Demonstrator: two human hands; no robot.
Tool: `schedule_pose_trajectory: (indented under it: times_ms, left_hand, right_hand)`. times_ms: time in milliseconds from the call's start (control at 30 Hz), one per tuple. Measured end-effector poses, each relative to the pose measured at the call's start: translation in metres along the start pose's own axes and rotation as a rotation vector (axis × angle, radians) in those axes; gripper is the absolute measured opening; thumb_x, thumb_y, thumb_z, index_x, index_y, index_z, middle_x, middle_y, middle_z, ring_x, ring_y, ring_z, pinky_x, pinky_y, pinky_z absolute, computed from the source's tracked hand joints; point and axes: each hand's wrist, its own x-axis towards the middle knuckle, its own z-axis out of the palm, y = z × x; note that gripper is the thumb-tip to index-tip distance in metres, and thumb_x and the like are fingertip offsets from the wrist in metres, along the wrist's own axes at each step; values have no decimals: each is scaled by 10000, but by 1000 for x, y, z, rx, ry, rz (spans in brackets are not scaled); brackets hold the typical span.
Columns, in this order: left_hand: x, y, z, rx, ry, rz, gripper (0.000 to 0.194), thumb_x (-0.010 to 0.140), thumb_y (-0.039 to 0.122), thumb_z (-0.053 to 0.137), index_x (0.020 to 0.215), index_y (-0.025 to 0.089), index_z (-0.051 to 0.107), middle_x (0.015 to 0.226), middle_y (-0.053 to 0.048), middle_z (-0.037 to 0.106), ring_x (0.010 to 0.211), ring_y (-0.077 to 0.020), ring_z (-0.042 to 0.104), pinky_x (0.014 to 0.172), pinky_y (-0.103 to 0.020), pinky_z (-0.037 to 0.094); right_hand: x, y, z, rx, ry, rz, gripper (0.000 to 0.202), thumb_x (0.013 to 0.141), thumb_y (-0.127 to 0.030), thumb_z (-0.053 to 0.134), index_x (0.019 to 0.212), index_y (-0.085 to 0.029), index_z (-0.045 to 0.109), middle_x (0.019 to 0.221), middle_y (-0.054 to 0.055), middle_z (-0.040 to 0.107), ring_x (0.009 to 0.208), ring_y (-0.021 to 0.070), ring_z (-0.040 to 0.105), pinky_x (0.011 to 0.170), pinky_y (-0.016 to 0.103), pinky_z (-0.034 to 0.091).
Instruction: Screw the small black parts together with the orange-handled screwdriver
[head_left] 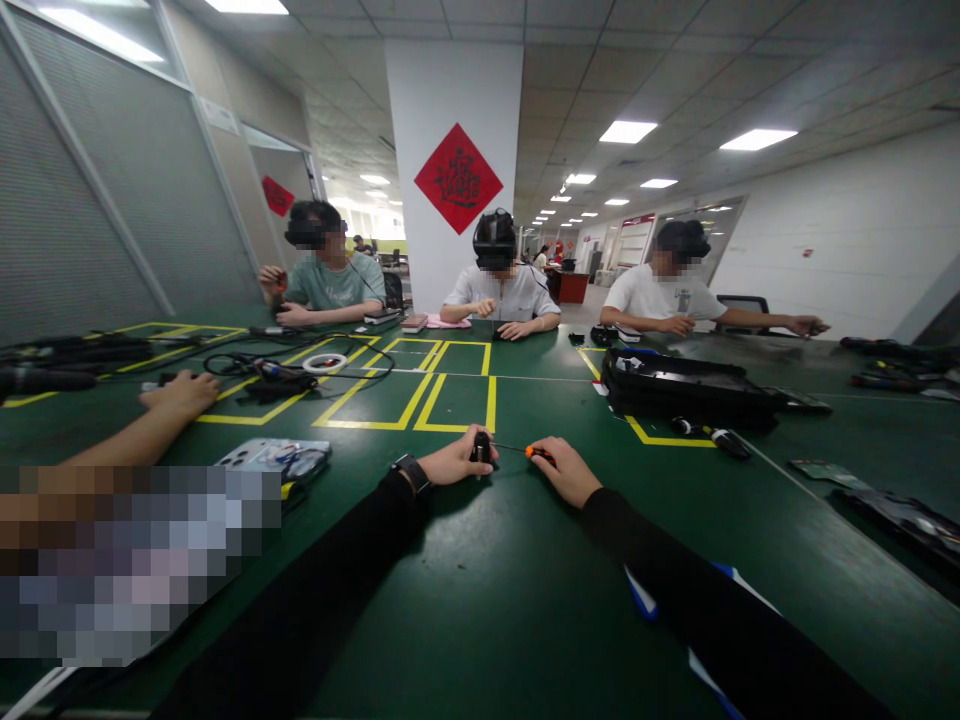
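Near the middle of the green table (480, 590), my left hand (454, 462) is closed around a small black object (481, 450) standing on the tabletop; its exact kind is too small to tell. From the right, my right hand (568, 470) grips a screwdriver (537, 455) by its orange and black handle. The thin shaft lies almost level and points left at the black object. Whether the tip touches it or sits in it, I cannot make out. A dark watch is on my left wrist.
At the left, a co-worker's hand (180, 393) rests near black cables (281, 380) and a white tape roll (325, 364). A phone-like item (277, 457) lies closer. An open black case (690, 385) stands right, with circuit parts (900, 510) nearer. Three people sit opposite.
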Motion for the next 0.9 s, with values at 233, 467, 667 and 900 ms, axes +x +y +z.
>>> schedule_pose_trajectory:
  times_ms: [233, 467, 667, 900]
  left_hand:
    - [2, -3, -2, -4, 9, -22, 439, 682, 174, 586, 1007, 203, 293, 909, -28, 500, 721, -95, 522, 574, -227, 447]
    - [3, -5, -3, 34, 15, -18, 438, 677, 170, 581, 1008, 203, 296, 907, -29, 508, 718, -95, 527, 573, -223, 444]
    - [-1, 2, 3, 123, 87, 15, 498, 622, 217, 649, 993, 189, 319, 894, -27, 525, 686, -89, 532, 604, -241, 446]
    - [2, 7, 20, 137, 324, -16, 371, 697, 417, 546, 937, 180, 393, 780, 3, 529, 585, -79, 499, 483, -191, 402]
  right_hand:
    - [0, 2, 1, -8, 9, -10, 188, 814, -261, 444, 933, -179, 564, 858, 49, 562, 836, 165, 476, 766, 308, 368]
    - [0, 2, 1, -9, 2, -3, 187, 813, -257, 447, 933, -178, 568, 859, 51, 564, 830, 165, 479, 762, 310, 371]
    - [0, 0, 0, -4, 12, -5, 191, 805, -260, 459, 944, -188, 569, 856, 50, 568, 834, 168, 478, 766, 316, 370]
    - [0, 2, -1, -1, 24, 9, 198, 794, -288, 479, 935, -190, 578, 854, 50, 570, 836, 169, 482, 766, 315, 373]
